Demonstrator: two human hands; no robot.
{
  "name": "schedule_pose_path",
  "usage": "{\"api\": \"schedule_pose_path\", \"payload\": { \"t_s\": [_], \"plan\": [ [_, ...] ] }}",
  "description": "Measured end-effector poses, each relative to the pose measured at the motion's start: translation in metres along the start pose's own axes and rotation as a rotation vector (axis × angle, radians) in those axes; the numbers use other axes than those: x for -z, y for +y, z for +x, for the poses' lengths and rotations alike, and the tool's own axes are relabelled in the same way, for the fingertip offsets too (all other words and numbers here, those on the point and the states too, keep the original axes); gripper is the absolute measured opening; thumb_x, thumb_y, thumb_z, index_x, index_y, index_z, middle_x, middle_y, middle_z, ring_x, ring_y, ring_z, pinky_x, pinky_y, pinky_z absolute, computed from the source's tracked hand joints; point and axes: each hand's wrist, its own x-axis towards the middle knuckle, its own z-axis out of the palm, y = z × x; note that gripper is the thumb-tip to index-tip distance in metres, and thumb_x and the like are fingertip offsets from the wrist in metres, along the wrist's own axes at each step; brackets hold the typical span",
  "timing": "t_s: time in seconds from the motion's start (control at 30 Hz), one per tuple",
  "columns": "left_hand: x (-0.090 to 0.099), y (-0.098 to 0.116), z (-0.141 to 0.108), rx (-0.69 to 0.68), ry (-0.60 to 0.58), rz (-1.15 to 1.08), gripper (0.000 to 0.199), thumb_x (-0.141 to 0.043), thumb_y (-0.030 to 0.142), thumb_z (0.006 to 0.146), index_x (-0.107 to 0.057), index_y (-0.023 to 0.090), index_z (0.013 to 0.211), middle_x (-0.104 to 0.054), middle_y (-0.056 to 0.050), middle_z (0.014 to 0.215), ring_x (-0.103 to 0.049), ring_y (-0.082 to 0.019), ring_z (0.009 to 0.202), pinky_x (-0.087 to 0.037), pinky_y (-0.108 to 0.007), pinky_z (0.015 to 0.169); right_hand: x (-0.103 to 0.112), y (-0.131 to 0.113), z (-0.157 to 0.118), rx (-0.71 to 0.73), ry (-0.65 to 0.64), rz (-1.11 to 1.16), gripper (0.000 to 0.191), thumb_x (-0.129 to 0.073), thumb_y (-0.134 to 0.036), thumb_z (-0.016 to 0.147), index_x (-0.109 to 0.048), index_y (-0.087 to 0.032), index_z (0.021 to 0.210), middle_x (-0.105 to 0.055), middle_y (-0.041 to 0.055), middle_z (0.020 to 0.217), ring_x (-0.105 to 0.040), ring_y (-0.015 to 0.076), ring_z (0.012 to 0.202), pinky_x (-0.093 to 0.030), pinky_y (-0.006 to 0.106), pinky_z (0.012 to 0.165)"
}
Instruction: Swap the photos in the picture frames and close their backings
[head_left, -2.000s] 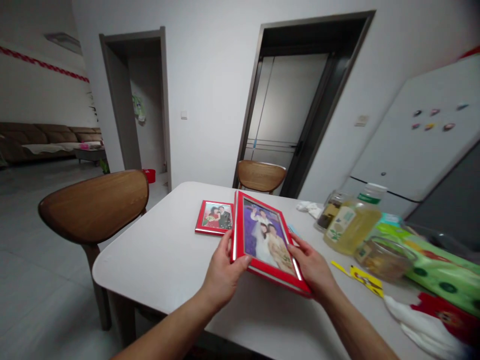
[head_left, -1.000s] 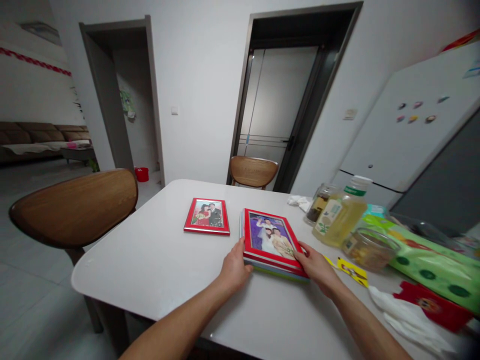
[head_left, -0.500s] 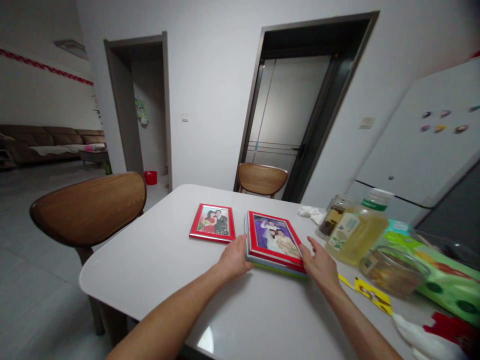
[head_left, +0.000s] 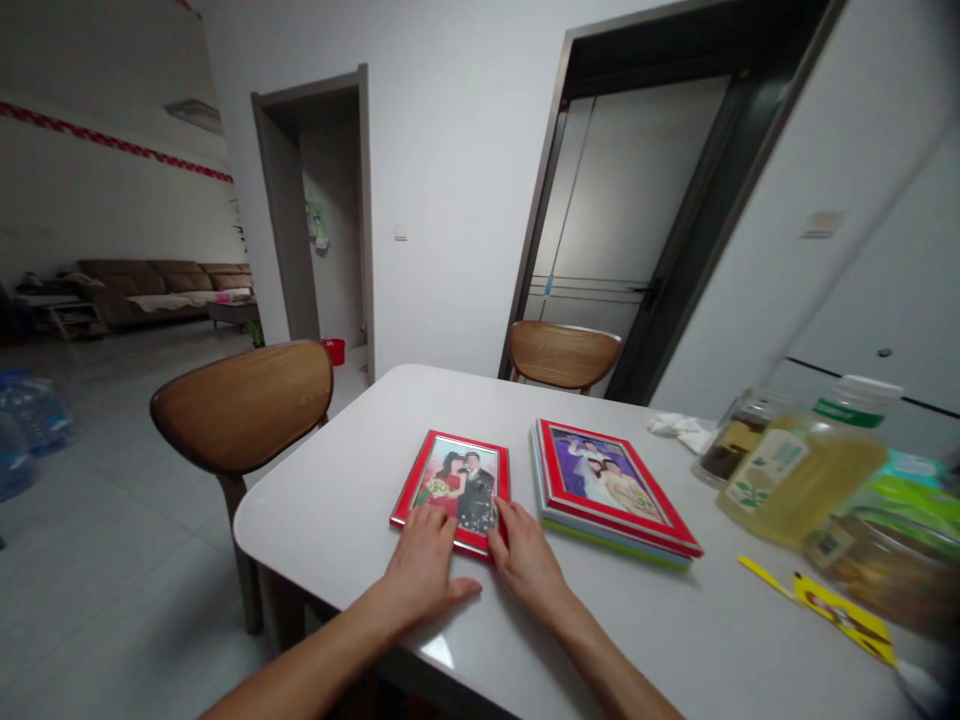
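Observation:
A red photo frame (head_left: 459,480) with a picture of a couple lies flat on the white table (head_left: 337,500). My left hand (head_left: 426,562) rests on its near left edge, fingers laid over the frame and thumb stretched out to the right. At the near right corner, my right hand (head_left: 525,552) touches the frame with its fingers spread. To the right of both hands lies a stack of frames (head_left: 611,485), a red one with a purple wedding picture on top, and neither hand touches it.
On the right stand an oil bottle (head_left: 810,460), a dark jar (head_left: 739,435) and a clear container (head_left: 885,560). A yellow packet (head_left: 844,615) and white tissue (head_left: 679,430) lie nearby. Wooden chairs stand at the left (head_left: 247,405) and far side (head_left: 564,355).
Both hands have left the stack and moved left to the single frame. That frame has come nearer to me. The view has turned a little to the left.

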Motion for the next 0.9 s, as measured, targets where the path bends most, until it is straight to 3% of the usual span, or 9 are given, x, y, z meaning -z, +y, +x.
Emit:
{"api": "schedule_pose_path", "payload": {
  "t_s": [0.1,0.17,0.33,0.43,0.53,0.63,0.7,0.8,0.9],
  "plan": [
    [-0.003,0.003,-0.041,-0.059,0.008,-0.057,0.088,-0.068,0.055,0.044,-0.040,0.014,0.117,-0.041,-0.014,0.119,-0.034,-0.033,0.110,-0.019,-0.047,0.096,0.004,-0.001,-0.007,-0.045,0.018,0.127,0.041,-0.043,-0.025,0.071,-0.051,-0.015,0.110,-0.056,0.0103,0.108,-0.050,0.0208,0.099,-0.033,0.037,0.090],
    [-0.007,0.005,-0.055,-0.103,0.004,-0.098,0.088,-0.069,0.057,0.041,-0.042,0.015,0.114,-0.043,-0.013,0.116,-0.036,-0.032,0.107,-0.021,-0.048,0.094,0.007,-0.004,-0.011,-0.122,0.038,0.228,0.041,-0.045,-0.028,0.071,-0.051,-0.017,0.110,-0.055,0.0082,0.111,-0.049,0.0206,0.101,-0.033,0.037,0.091],
    [-0.009,0.011,-0.059,-0.149,-0.005,-0.057,0.067,-0.075,0.047,0.043,-0.050,0.017,0.097,-0.051,-0.008,0.101,-0.044,-0.027,0.093,-0.033,-0.041,0.085,0.014,-0.018,-0.022,-0.377,0.038,0.525,0.048,-0.047,-0.035,0.070,-0.048,-0.016,0.114,-0.057,0.0078,0.109,-0.055,0.0206,0.095,-0.042,0.032,0.081],
    [-0.003,0.014,-0.060,-0.164,-0.023,-0.017,0.056,-0.075,0.040,0.048,-0.051,0.018,0.093,-0.053,-0.006,0.094,-0.046,-0.024,0.087,-0.038,-0.038,0.079,0.021,-0.023,-0.025,-0.455,0.046,0.691,0.050,-0.051,-0.037,0.068,-0.047,-0.018,0.114,-0.055,0.0069,0.113,-0.054,0.0208,0.097,-0.047,0.028,0.073],
    [0.007,0.015,-0.058,-0.179,0.013,-0.059,0.048,-0.070,0.042,0.055,-0.052,0.019,0.092,-0.054,-0.005,0.092,-0.048,-0.024,0.085,-0.040,-0.038,0.077,0.028,-0.024,-0.024,-0.493,0.144,0.790,0.053,-0.053,-0.039,0.067,-0.045,-0.018,0.115,-0.046,0.0074,0.123,-0.049,0.0209,0.104,-0.045,0.028,0.078],
    [0.021,0.016,-0.050,-0.168,0.158,-0.141,0.043,-0.067,0.041,0.061,-0.052,0.018,0.094,-0.054,-0.008,0.097,-0.047,-0.025,0.092,-0.038,-0.039,0.083,0.033,-0.030,-0.021,-0.481,0.243,0.835,0.054,-0.050,-0.041,0.070,-0.043,-0.018,0.118,-0.041,0.0079,0.128,-0.046,0.0202,0.108,-0.040,0.031,0.087],
    [0.030,0.018,-0.043,-0.138,0.281,-0.220,0.043,-0.064,0.037,0.065,-0.050,0.017,0.100,-0.053,-0.009,0.100,-0.046,-0.026,0.096,-0.037,-0.039,0.085,0.033,-0.037,-0.019,-0.426,0.229,0.785,0.052,-0.048,-0.041,0.071,-0.043,-0.018,0.118,-0.042,0.0076,0.127,-0.042,0.0200,0.112,-0.034,0.034,0.093],
    [0.040,0.022,-0.034,-0.054,0.421,-0.386,0.051,-0.058,0.032,0.070,-0.039,0.017,0.114,-0.055,-0.008,0.094,-0.052,-0.021,0.086,-0.043,-0.036,0.079,0.029,-0.051,-0.018,-0.269,0.091,0.694,0.048,-0.048,-0.040,0.072,-0.047,-0.018,0.115,-0.045,0.0072,0.124,-0.038,0.0192,0.115,-0.025,0.036,0.098],
    [0.042,0.019,-0.033,0.081,0.496,-0.602,0.065,-0.057,0.030,0.071,-0.023,0.016,0.125,-0.058,-0.004,0.084,-0.057,-0.017,0.073,-0.047,-0.031,0.071,0.018,-0.060,-0.019,-0.124,-0.068,0.611,0.046,-0.045,-0.039,0.075,-0.047,-0.019,0.116,-0.046,0.0075,0.123,-0.042,0.0190,0.112,-0.030,0.037,0.096]
  ]
}}
